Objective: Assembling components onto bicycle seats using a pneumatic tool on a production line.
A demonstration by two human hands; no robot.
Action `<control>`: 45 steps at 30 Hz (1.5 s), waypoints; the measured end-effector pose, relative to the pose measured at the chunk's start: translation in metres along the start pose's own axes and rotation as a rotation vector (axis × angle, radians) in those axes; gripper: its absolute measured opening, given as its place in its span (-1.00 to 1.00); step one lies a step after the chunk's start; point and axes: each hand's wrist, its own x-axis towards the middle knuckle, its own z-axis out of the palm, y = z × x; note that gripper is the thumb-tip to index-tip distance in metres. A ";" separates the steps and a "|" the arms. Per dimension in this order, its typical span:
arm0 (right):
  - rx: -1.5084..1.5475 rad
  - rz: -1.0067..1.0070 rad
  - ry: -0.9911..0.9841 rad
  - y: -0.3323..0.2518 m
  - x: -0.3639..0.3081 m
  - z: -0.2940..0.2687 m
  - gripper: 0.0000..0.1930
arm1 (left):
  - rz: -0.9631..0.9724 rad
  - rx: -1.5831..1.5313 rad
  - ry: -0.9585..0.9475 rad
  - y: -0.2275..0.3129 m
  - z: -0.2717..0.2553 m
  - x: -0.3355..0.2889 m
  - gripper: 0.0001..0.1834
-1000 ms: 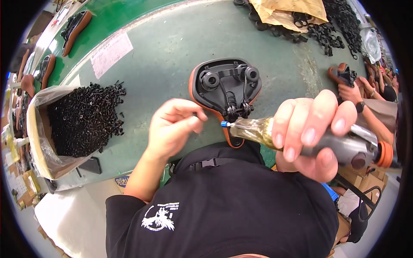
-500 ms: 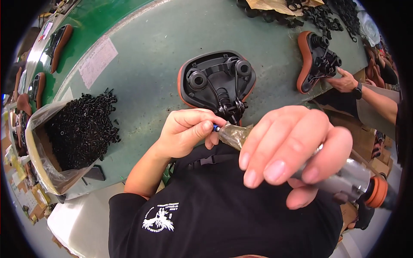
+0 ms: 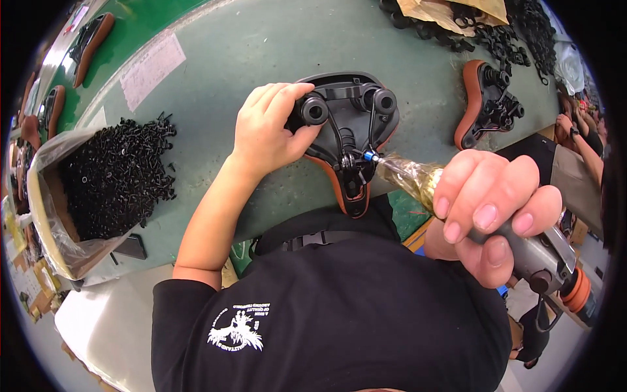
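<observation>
A bicycle saddle (image 3: 353, 124) lies upside down on the table in front of me, its narrow nose toward my body. Its black underside, rails and two round springs face up, with brown at the rim. My left hand (image 3: 266, 134) grips its wide end at the left spring (image 3: 315, 111), thumb and fingers around that side. In my right hand (image 3: 499, 212) is a grey power screwdriver (image 3: 532, 251) with an orange ring, its front wrapped in clear film. The driver's blue tip (image 3: 371, 157) meets the right side of the saddle's clamp (image 3: 353, 164); any screw there is hidden.
A plastic-lined box (image 3: 49, 215) spills black screws (image 3: 121, 176) at the left. Another upturned saddle (image 3: 471, 98) lies at the right, near black rings (image 3: 486, 49) and brown paper (image 3: 450, 13). A co-worker's forearm (image 3: 588, 147) shows at far right.
My left hand has gone from the driver's tip to the saddle. The driver has moved up onto the clamp, and the saddle has shifted slightly right. A co-worker's hand has left the other saddle.
</observation>
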 end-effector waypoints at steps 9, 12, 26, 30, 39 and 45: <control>-0.066 -0.006 0.020 0.014 0.009 0.015 -0.72 | -0.070 -0.129 0.044 -0.007 0.004 -0.005 -0.45; -0.105 0.012 -0.009 0.023 0.016 0.016 -0.62 | -0.105 -0.114 0.098 -0.002 0.009 -0.014 -0.44; -0.099 0.081 -0.056 0.065 0.029 0.037 -0.58 | -0.107 -0.164 0.346 0.001 0.024 -0.033 -0.50; -0.161 0.121 -0.095 0.062 0.033 0.045 -0.63 | -0.146 -0.209 0.357 0.000 0.024 -0.035 -0.42; -0.252 0.073 -0.118 0.093 0.018 0.052 -0.66 | -0.191 -0.224 0.399 -0.003 0.024 -0.042 -0.40; -0.296 0.112 -0.095 0.094 0.022 0.053 -0.68 | -0.195 -0.286 0.400 -0.004 0.030 -0.040 -0.37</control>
